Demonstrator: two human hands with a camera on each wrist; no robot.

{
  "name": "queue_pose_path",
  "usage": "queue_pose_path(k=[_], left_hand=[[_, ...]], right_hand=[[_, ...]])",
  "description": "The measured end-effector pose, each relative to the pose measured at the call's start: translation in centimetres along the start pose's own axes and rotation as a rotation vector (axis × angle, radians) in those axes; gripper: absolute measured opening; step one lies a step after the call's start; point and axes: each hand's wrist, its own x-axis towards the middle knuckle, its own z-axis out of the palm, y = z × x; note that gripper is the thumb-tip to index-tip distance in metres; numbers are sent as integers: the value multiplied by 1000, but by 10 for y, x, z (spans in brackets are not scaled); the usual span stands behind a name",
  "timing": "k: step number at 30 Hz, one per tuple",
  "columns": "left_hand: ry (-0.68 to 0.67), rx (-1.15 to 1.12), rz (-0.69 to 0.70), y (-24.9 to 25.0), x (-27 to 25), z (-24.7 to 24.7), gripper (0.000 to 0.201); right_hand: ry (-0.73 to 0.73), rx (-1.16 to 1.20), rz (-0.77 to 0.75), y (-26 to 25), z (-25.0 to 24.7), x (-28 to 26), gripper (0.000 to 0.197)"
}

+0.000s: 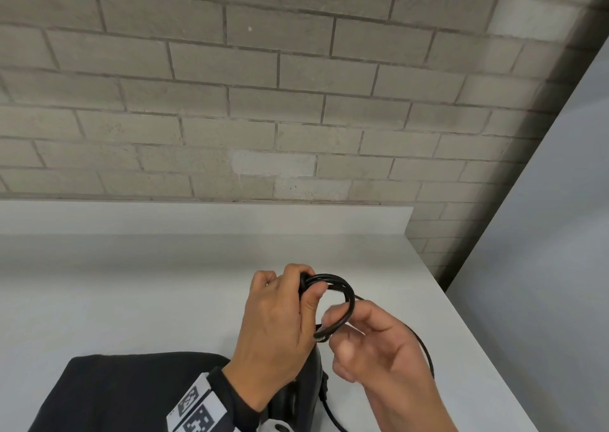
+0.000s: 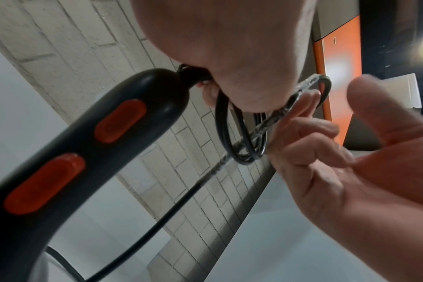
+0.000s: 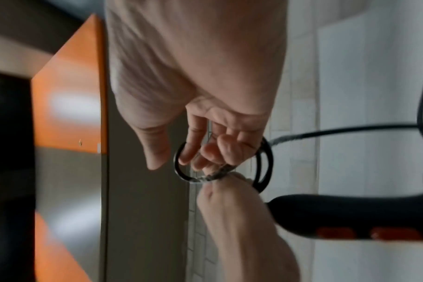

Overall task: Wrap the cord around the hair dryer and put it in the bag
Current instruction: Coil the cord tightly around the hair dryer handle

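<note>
Bag (image 1: 131, 395) lies flat on my white table (image 1: 131, 283), with nothing put in yet. Hair dryer (image 2: 85, 143) stands beside it. My left hand (image 1: 276, 326) grips small cord (image 1: 342, 288) loops at the handle's end; my right hand (image 1: 379, 349) pinches one loop. Lots of cord hangs loose.

- No words, brands or numbers could be read in any view.
- The only signs were black-and-white square code markers (image 1: 194, 412) on the white band at the left wrist; they carried patterns and no letters.
</note>
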Motion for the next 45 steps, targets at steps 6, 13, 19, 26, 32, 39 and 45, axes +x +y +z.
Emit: queue_pose_path(k=[6,13,19,26,32,39,45], left_hand=[[-23,-10,0,-1,-1,1,43],[-30,3,30,-3,0,2,47],[3,36,20,-9,3,-1,50],[-24,37,24,-13,0,4,49],[-19,111,0,-25,1,2,46],[-53,182,-36,-36,2,1,43],[-82,227,-14,-36,1,4,45]], right_hand=[[181,-771,-396,33,-1,-7,53],[280,-922,-472,50,-6,1,27],[274,-147,-222,36,-16,0,41],[196,375,-73,38,-33,-5,45],[241,530,-71,16,-56,-23,50],[460,-24,251,11,-71,-22,73],[748,-832,-234,44,-52,-21,41]])
